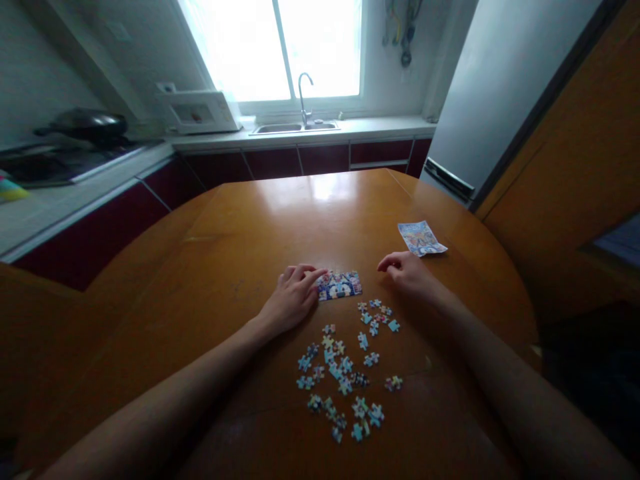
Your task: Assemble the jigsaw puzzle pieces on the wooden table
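Observation:
A joined strip of jigsaw puzzle point(341, 287) lies flat on the wooden table, showing a blue and white picture. My left hand point(293, 297) rests at its left end, fingers stretched out, with the index finger touching its upper left corner. To the right of the strip, my right hand point(406, 272) hovers over or rests on the table, apart from the puzzle. Its fingers are curled together, and anything between them is hidden. Nearer to me, several loose puzzle pieces point(346, 365) are scattered, with another small cluster point(374, 327) just below the strip's right end.
A creased picture sheet point(421, 238) lies beyond my right hand. The oval wooden table point(240, 233) stands before a counter with a sink point(295, 128) and a microwave point(200, 112). A black pan point(90, 125) sits on the stove at left; a fridge point(505, 87) stands at right.

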### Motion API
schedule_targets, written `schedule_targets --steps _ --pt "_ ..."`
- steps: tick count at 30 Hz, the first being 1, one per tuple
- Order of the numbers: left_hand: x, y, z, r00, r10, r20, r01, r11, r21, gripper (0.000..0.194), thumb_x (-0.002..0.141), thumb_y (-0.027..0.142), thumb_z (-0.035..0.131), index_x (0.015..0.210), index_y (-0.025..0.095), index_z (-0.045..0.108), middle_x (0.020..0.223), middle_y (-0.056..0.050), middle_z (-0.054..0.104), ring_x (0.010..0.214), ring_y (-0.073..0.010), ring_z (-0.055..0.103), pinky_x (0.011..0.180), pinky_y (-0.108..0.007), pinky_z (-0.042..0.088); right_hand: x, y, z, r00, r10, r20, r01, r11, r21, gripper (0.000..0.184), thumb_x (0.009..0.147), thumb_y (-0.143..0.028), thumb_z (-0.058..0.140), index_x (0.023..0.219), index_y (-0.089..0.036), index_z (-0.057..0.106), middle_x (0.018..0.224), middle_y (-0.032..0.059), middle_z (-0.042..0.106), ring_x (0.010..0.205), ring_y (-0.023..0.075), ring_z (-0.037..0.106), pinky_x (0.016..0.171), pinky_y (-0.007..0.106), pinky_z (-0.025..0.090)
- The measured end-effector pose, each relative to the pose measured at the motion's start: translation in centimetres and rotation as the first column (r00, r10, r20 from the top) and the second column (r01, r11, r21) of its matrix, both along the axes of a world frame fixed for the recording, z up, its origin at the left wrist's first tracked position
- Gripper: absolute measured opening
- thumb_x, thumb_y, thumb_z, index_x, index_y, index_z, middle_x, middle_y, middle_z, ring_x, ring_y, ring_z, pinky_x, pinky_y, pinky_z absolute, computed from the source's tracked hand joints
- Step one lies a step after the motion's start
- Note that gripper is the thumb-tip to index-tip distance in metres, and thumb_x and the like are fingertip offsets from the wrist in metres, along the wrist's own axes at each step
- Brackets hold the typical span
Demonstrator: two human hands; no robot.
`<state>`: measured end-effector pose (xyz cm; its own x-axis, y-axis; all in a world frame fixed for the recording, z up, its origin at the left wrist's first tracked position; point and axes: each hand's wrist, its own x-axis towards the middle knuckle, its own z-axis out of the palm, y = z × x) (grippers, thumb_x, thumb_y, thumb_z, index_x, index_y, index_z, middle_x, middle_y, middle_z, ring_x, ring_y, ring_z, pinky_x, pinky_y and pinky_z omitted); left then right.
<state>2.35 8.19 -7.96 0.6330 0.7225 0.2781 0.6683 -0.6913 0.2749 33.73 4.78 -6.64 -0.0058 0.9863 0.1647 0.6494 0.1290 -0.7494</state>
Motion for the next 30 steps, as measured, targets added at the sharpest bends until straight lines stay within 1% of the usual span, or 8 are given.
schedule_targets --steps 3,8,12,23,27,30 --pt "0.07 -0.07 -0.02 1.0 0.005 0.009 -0.006 1.0 0.003 0.043 0.1 0.023 0.045 0.142 0.028 0.053 0.128 -0.009 0.058 0.119 -0.0287 0.047 0.108 -0.051 0.041 -0.03 -0.09 -0.09 1.0 0.013 0.011 -0.013 1.0 0.005 0.027 0.076 -0.005 0.055 0.077 -0.019 0.078 0.083 0.0074 0.078 0.073 0.0194 0.067 0.07 0.031 0.049" --pt "0.11 -0.17 -0.04 1.0 0.014 -0.005 -0.014 1.0 0.012 0.039 0.099 0.022 0.045 0.138 0.023 0.053 0.129 -0.009 0.059 0.118 -0.0283 0.048 0.107 -0.048 0.041 -0.04 -0.18 -0.24 0.998 0.035 0.045 -0.033 0.999 -0.025 0.028 0.078 -0.005 0.056 0.079 -0.02 0.079 0.085 0.0069 0.078 0.074 0.0202 0.068 0.07 0.032 0.049" --pt "0.13 -0.19 0.01 1.0 0.015 -0.005 -0.015 1.0 0.006 0.037 0.099 0.021 0.045 0.136 0.024 0.054 0.128 -0.008 0.06 0.118 -0.0282 0.049 0.106 -0.047 0.042 0.03 -0.15 -0.46 0.998 0.043 0.042 -0.042 0.999 -0.032 0.027 0.077 -0.004 0.057 0.078 -0.021 0.079 0.084 0.0072 0.078 0.075 0.0213 0.068 0.072 0.034 0.051" --pt "0.01 -0.03 -0.26 1.0 0.012 -0.004 -0.012 1.0 0.006 0.038 0.098 0.021 0.048 0.135 0.023 0.055 0.129 -0.009 0.059 0.119 -0.0279 0.048 0.106 -0.046 0.042 -0.09 -0.38 -0.53 0.996 0.076 0.055 -0.073 0.996 -0.045 0.029 0.078 -0.006 0.054 0.081 -0.02 0.079 0.084 0.0077 0.078 0.071 0.02 0.067 0.068 0.034 0.05" --pt "0.04 -0.04 -0.22 1.0 0.008 0.006 -0.008 1.0 0.002 0.037 0.098 0.021 0.048 0.134 0.024 0.055 0.128 -0.008 0.059 0.118 -0.0275 0.048 0.105 -0.046 0.042 -0.1 -0.41 -0.24 0.994 0.074 0.075 -0.069 0.995 -0.067 0.029 0.078 -0.006 0.055 0.082 -0.02 0.08 0.085 0.0083 0.078 0.071 0.0203 0.067 0.068 0.034 0.05" --pt "0.06 -0.01 -0.2 1.0 0.006 0.002 -0.006 1.0 0.009 0.036 0.098 0.021 0.048 0.133 0.024 0.055 0.129 -0.009 0.059 0.118 -0.0276 0.048 0.105 -0.047 0.042 -0.14 -0.45 0.2 0.991 0.091 0.095 -0.08 0.991 -0.112 0.029 0.079 -0.006 0.055 0.085 -0.019 0.081 0.086 0.009 0.078 0.075 0.021 0.068 0.071 0.034 0.051"
